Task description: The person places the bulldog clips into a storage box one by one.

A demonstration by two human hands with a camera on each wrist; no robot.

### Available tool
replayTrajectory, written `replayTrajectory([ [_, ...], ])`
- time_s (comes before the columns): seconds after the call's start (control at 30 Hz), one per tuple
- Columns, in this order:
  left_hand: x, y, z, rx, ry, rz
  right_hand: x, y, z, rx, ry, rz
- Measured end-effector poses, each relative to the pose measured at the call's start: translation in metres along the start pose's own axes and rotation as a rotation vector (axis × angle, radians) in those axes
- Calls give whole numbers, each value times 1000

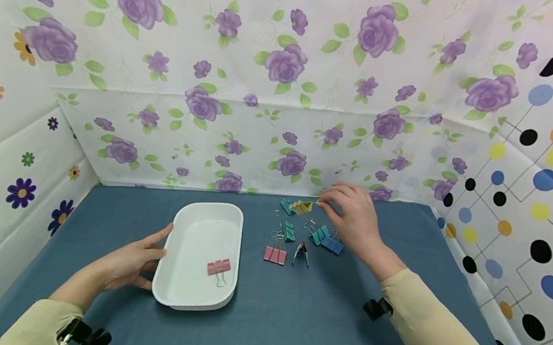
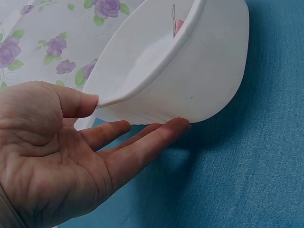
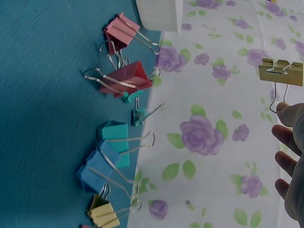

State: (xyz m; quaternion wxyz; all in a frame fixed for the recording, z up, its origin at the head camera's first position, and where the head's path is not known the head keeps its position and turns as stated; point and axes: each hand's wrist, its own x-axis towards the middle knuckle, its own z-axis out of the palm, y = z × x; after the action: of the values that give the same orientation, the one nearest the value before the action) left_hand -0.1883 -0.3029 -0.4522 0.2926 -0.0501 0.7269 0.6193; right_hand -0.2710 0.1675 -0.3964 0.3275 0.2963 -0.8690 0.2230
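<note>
Cut off in its wrist view, my right hand (image 1: 353, 214) pinches a yellow clip (image 3: 289, 77) by its wire (image 3: 275, 92); my left hand (image 1: 128, 261), fingers (image 2: 145, 151) extended, touches the rounded white tray (image 1: 186, 258).

Tray (image 1: 193, 242) looks like smooth plastic, soft sheen. Clips (image 3: 95, 164): painted metal, smooth, slightly glossy bodies. Wire handles (image 3: 275, 92): bare metal, shiny. Table cover (image 1: 280, 325): matt cloth, faint rough grain up close. Flowered sheet (image 1: 165, 71): thin, smooth, creased, low sheen; cloth or plastic, can't tell. Sleeve (image 1: 442, 330): matt cloth, soft-looking. Wrist mount (image 1: 376, 308): dark plastic, by look.
</note>
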Motion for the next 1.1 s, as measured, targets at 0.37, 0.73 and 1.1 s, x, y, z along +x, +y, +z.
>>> replayTrajectory([
  [0.37,-1,1,0,-1,-12,4,16,-19,18,19,-26,-33],
  [0.73,-1,3,1,-3,-12,4,24,-30,34,44,-59,-50],
  [1.1,0,1,0,-7,-9,6,27,-38,46,38,-81,-61],
])
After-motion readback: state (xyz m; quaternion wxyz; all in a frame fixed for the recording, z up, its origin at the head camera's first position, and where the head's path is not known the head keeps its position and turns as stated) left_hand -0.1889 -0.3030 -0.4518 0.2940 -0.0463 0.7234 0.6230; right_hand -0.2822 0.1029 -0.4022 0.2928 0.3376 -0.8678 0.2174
